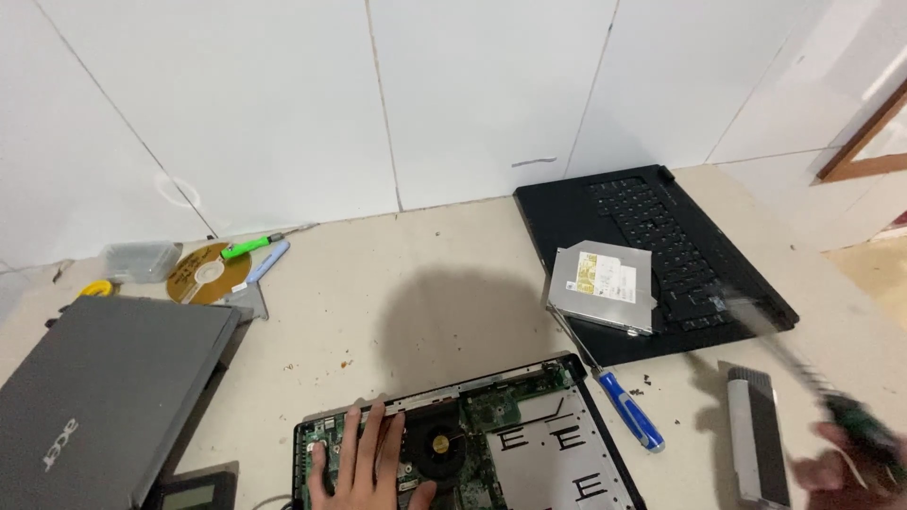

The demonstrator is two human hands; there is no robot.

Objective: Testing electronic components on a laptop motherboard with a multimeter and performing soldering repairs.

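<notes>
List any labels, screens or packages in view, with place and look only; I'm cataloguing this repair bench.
Label on the optical drive: pale rectangular stickers, white and yellowish, on the silver drive lying on the black keyboard panel.
Small screen: greyish rectangle in a dark frame, bottom left edge.
Clear plastic box: far left by the wall, contents unclear.
Disc: gold with white centre, beside the box.

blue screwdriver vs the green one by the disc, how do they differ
The blue screwdriver lies near the opened laptop, its shaft reaching up to the silver drive; the green screwdriver lies far back by the wall, beside the gold disc. The blue one looks larger and runs diagonally; the green one lies nearly level. Neither is in a hand, and both rest flat on the table.
</notes>
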